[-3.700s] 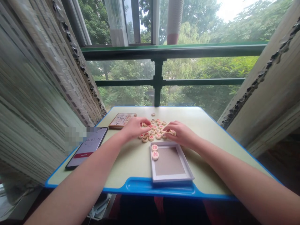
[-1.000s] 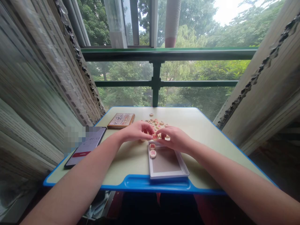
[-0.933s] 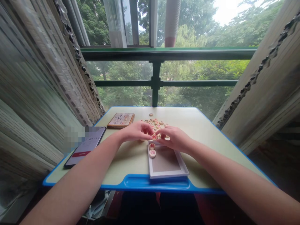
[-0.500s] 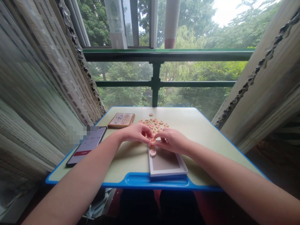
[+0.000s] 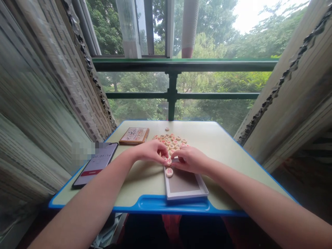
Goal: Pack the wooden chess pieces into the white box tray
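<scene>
My left hand (image 5: 151, 151) reaches in from the left, thumb and fingers closed on the left edge of a round wooden xiangqi piece with a red character (image 5: 168, 162). My right hand (image 5: 190, 159) is curled at the same piece's right edge, its thumb and index finger against or very close to it. This piece is at the far left corner of a shallow white box tray (image 5: 186, 196). Just nearer in the tray lies another red-marked xiangqi piece (image 5: 169, 172), face up. Beyond my hands, several more xiangqi pieces (image 5: 174, 142) lie in a loose cluster, partly hidden by my fingers.
A pale table (image 5: 145, 186) with a blue rim carries everything. At left lie a phone (image 5: 97, 164) showing a timer and a flat printed box (image 5: 134, 135). One lone piece (image 5: 167, 129) lies at the back. Curtains flank both sides; a green railing (image 5: 145, 65) stands beyond.
My hands have brought the held xiangqi piece slightly down and nearer, to the tray's far left corner. The right fingers have spread a little. The camera view has tilted slightly.
</scene>
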### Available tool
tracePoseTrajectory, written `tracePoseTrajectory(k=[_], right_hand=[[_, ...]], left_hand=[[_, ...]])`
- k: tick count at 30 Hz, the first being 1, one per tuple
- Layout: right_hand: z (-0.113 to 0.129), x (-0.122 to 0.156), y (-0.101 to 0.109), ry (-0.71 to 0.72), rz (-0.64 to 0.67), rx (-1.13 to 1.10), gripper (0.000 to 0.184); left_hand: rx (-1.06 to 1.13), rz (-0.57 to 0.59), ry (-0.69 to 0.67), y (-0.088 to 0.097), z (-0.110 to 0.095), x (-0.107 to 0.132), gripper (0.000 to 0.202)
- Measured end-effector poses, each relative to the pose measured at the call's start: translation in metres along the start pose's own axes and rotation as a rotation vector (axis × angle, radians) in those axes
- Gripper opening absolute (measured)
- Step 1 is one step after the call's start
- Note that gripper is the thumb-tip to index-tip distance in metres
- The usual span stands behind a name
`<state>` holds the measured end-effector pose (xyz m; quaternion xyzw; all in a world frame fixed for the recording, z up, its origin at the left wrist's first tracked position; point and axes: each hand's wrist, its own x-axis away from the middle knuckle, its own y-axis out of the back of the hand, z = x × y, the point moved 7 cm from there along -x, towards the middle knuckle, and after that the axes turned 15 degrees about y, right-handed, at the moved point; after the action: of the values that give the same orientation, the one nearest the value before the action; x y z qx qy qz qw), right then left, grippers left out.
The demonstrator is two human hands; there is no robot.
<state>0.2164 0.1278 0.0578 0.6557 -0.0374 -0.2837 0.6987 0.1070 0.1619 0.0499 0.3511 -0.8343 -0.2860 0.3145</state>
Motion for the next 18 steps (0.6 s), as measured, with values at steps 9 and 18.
tracePoseTrajectory(k=[9,18], right_hand=[[0.0011,-0.0002,-0.0001,-0.010,-0.014,0.003,0.017],[0.0013,-0.0003,0.0008,-0.009,-0.015,-0.008,0.020]], left_hand=[[-0.018,0.012,-0.010,0.0003,0.0001,0.0018,0.039],[-0.033,-0.007,0.003,0.0019,0.0010,0.0010,0.037]])
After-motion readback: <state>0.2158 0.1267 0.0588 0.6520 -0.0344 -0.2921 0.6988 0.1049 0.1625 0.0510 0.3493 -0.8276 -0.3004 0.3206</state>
